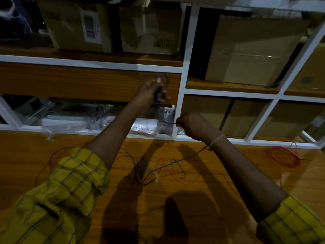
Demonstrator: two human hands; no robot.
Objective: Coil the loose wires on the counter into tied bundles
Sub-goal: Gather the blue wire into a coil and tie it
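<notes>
My left hand (151, 92) is raised in front of the shelf unit and grips several loops of blue wire (164, 80), the loops standing up above my thumb. From that coil the blue wire runs down and right to my right hand (189, 125), which pinches it in a closed fist. Past my right wrist the same blue wire trails down to the wooden counter (52, 166), where it meets a tangle of loose red and dark wires (168, 171) with a small white tie (157, 177). A coiled red wire bundle (283, 154) lies at the counter's far right.
A white-framed shelf unit (181, 103) stands behind the counter, holding cardboard boxes (246, 50) and plastic bags (144, 127) of parts. More loose red and blue wire (58, 150) curls on the counter beside my left sleeve.
</notes>
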